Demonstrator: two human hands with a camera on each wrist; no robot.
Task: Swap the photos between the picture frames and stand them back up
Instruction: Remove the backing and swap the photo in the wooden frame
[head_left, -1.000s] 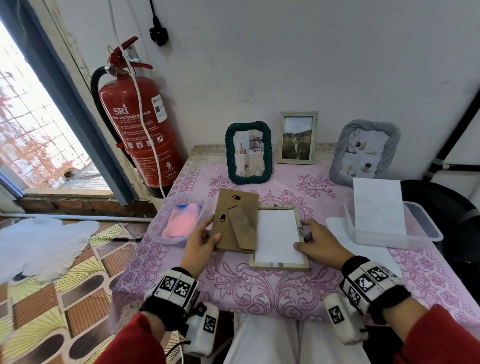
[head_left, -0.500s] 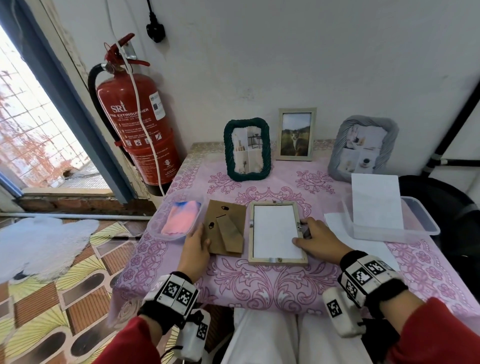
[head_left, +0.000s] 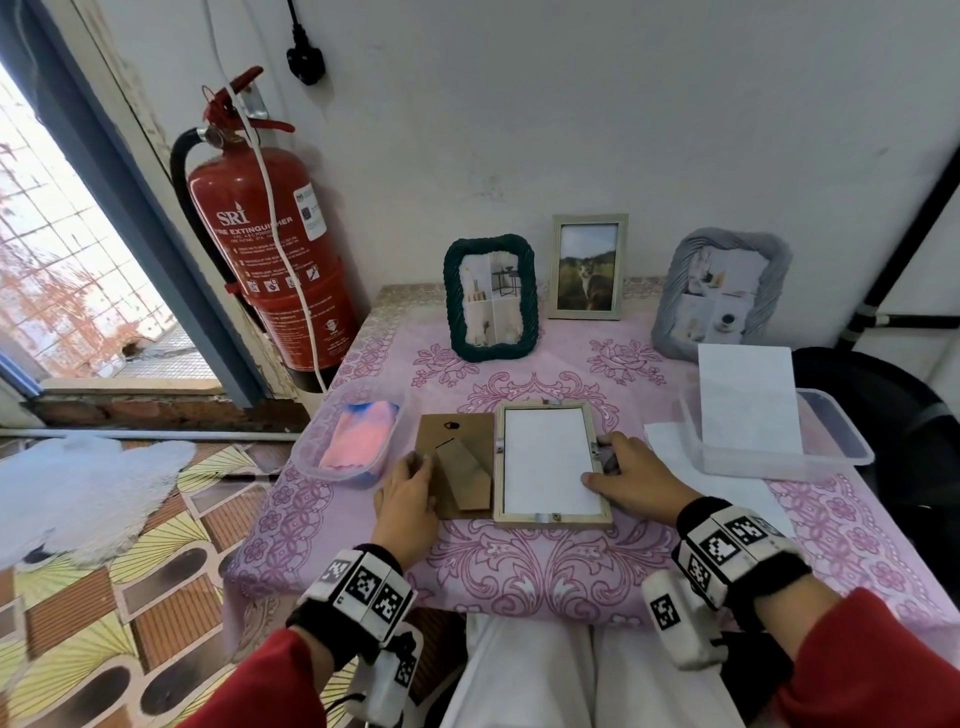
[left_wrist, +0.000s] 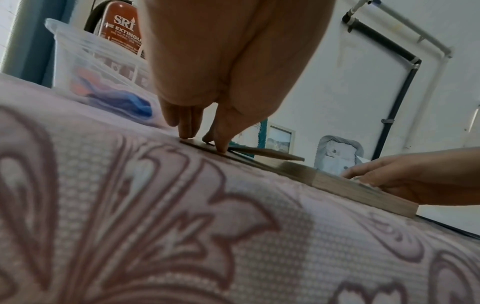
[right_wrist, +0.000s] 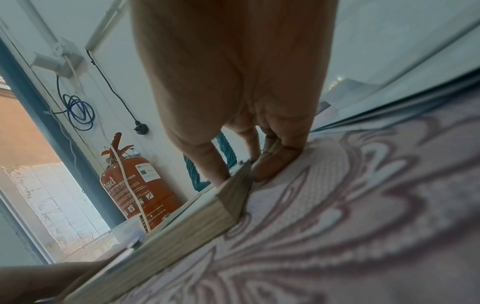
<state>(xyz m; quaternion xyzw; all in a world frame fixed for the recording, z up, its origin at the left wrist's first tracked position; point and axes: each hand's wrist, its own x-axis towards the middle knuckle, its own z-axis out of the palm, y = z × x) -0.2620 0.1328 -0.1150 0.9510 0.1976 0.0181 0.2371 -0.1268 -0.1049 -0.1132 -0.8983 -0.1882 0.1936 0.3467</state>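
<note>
Head view: a wooden frame (head_left: 551, 467) lies face down near the surface's (head_left: 519, 571) front edge, white photo back showing, its cardboard backing (head_left: 457, 462) flat just to its left. The left hand (head_left: 408, 499) presses the backing with straight fingers; the right hand (head_left: 631, 475) rests on the frame's right rail.

Left wrist view: fingers (left_wrist: 187, 123), close together, touch the backing's (left_wrist: 259, 153) near edge.

Right wrist view: the thumb (right_wrist: 210, 162) lies on the frame (right_wrist: 182, 226); the fingers (right_wrist: 275, 162) curl against its outer side, loosely clamping the rail.
</note>
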